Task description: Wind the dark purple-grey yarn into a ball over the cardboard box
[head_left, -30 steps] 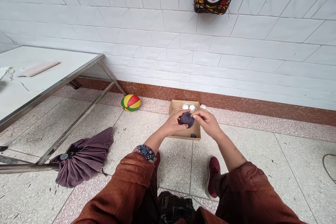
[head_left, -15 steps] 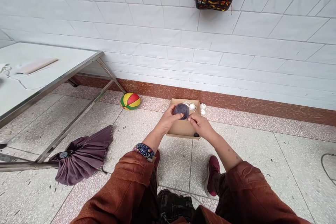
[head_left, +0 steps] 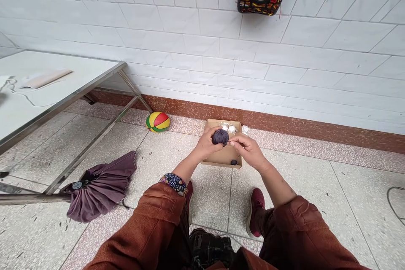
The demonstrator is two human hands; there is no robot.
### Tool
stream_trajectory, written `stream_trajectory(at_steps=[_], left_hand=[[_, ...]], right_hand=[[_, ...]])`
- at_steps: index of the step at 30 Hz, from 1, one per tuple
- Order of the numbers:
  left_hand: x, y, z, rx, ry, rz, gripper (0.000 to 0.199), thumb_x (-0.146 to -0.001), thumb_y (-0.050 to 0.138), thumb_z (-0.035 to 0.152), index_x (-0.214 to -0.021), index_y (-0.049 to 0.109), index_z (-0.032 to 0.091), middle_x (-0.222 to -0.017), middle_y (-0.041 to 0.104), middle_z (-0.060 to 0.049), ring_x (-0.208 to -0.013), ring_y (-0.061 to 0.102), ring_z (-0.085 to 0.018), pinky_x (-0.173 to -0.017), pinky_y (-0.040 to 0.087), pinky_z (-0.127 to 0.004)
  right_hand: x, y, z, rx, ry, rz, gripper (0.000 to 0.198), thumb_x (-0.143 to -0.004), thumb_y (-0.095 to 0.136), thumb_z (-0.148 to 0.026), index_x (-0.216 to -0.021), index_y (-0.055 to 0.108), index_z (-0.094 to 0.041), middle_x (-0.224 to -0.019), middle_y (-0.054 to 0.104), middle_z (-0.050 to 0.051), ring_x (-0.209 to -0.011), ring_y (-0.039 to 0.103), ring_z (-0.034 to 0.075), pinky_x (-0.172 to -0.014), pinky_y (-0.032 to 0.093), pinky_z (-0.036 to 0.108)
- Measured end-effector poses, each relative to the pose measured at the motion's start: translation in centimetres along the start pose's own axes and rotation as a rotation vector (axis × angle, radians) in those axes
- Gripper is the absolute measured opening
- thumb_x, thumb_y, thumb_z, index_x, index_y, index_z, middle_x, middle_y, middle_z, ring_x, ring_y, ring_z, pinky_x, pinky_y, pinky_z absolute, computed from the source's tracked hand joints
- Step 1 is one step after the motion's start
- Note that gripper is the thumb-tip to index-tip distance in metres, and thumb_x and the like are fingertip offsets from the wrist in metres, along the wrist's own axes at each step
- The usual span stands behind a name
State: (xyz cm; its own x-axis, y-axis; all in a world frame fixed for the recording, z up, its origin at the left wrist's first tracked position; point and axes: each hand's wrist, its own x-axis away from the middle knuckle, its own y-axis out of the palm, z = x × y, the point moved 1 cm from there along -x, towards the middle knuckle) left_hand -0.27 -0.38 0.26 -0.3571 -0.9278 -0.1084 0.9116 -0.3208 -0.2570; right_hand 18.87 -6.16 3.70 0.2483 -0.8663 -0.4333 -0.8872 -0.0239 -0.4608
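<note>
Dark purple yarn, wound into a ball (head_left: 220, 137), sat in the grip of your left hand (head_left: 205, 146), fingers over its far left side and thumb along its near edge. Your right hand (head_left: 249, 150) was just beside it on the right, grip pinched at the ball's near right edge, apparently on a strand (head_left: 229, 142). So your left hand was the nearer, in full contact; the round ball showed no clear long axis. It was over the cardboard box (head_left: 218, 163), between its left and right walls. Inside, by the near right corner, lay a small dark ball (head_left: 233, 162); two white balls (head_left: 232, 128) lay farther off. Speckled floor (head_left: 294, 185) ran rightward, the tiled wall (head_left: 215, 67) rose beyond, and the bench (head_left: 80, 69) stood well apart at left.
</note>
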Motion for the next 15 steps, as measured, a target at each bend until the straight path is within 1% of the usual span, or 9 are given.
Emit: stream_trajectory(at_steps=[2,4,6,7,8,10,12,13,15], left_hand=[[0.4,0.3,0.4,0.002,0.017,-0.120,0.066,-0.063,0.075,0.018,-0.127,0.063,0.024,-0.129,0.054,-0.011,-0.119,0.055,-0.030,-0.099,0.048,-0.045],[1.0,0.6,0.9,0.054,0.010,-0.257,0.073,-0.063,0.076,0.018,-0.134,0.058,0.026,-0.135,0.054,-0.011,-0.121,0.055,-0.030,-0.099,0.047,-0.045],[1.4,0.8,1.4,0.183,-0.035,-0.381,0.084,-0.067,0.077,0.019,-0.145,0.048,0.029,-0.137,0.056,-0.011,-0.118,0.057,-0.028,-0.098,0.047,-0.045],[1.6,0.9,1.7,0.263,-0.051,-0.423,0.088,-0.068,0.078,0.020,-0.148,0.043,0.030,-0.137,0.056,-0.011,-0.117,0.058,-0.027,-0.099,0.047,-0.045],[1.7,0.9,2.0,0.341,-0.049,-0.446,0.088,-0.068,0.079,0.022,-0.149,0.043,0.030,-0.139,0.056,-0.011,-0.119,0.057,-0.028,-0.101,0.045,-0.045],[1.7,1.0,2.3,0.472,-0.020,-0.442,0.079,-0.069,0.081,0.025,-0.142,0.052,0.027,-0.142,0.056,-0.011,-0.127,0.054,-0.029,-0.107,0.041,-0.045],[1.4,0.9,2.4,0.551,-0.007,-0.384,0.066,-0.069,0.082,0.028,-0.131,0.061,0.024,-0.141,0.057,-0.011,-0.130,0.052,-0.030,-0.110,0.039,-0.044],[1.3,0.9,2.4,0.567,-0.016,-0.347,0.062,-0.069,0.082,0.028,-0.128,0.063,0.023,-0.138,0.059,-0.011,-0.128,0.053,-0.030,-0.110,0.039,-0.043],[0.9,0.8,2.1,0.545,-0.042,-0.263,0.061,-0.067,0.083,0.027,-0.125,0.063,0.022,-0.131,0.062,-0.010,-0.123,0.057,-0.029,-0.108,0.041,-0.042]], right_hand=[[-0.2,-0.4,0.5,0.028,0.016,0.086,0.018,-0.098,0.055,-0.033,-0.092,0.069,-0.024,-0.088,0.070,0.004,-0.085,0.064,0.020,-0.079,0.050,0.033],[-0.2,-0.4,1.2,0.044,0.054,0.152,0.017,-0.097,0.057,-0.032,-0.091,0.069,-0.023,-0.088,0.069,0.004,-0.085,0.063,0.020,-0.080,0.049,0.033],[-0.2,0.0,2.1,0.047,0.121,0.203,0.017,-0.095,0.057,-0.033,-0.089,0.069,-0.023,-0.088,0.069,0.004,-0.084,0.063,0.020,-0.079,0.049,0.033],[-0.1,0.2,2.5,0.044,0.165,0.217,0.018,-0.094,0.056,-0.033,-0.088,0.068,-0.022,-0.088,0.068,0.004,-0.083,0.063,0.020,-0.078,0.049,0.033],[-0.1,0.5,2.9,0.039,0.212,0.222,0.019,-0.094,0.055,-0.034,-0.087,0.068,-0.022,-0.087,0.068,0.004,-0.081,0.063,0.020,-0.076,0.049,0.032],[0.0,1.0,3.6,0.029,0.288,0.197,0.020,-0.093,0.053,-0.032,-0.086,0.068,-0.022,-0.086,0.069,0.003,-0.079,0.063,0.020,-0.075,0.049,0.032],[0.1,1.6,4.0,0.033,0.327,0.139,0.016,-0.091,0.053,-0.026,-0.086,0.068,-0.021,-0.087,0.070,0.003,-0.081,0.064,0.020,-0.076,0.049,0.032],[0.2,1.9,4.2,0.045,0.333,0.108,0.015,-0.089,0.053,-0.022,-0.088,0.068,-0.021,-0.089,0.071,0.003,-0.083,0.064,0.021,-0.077,0.050,0.032],[0.4,2.4,4.6,0.080,0.332,0.057,0.018,-0.086,0.054,-0.016,-0.094,0.069,-0.021,-0.093,0.072,0.004,-0.086,0.065,0.021,-0.079,0.050,0.034]])
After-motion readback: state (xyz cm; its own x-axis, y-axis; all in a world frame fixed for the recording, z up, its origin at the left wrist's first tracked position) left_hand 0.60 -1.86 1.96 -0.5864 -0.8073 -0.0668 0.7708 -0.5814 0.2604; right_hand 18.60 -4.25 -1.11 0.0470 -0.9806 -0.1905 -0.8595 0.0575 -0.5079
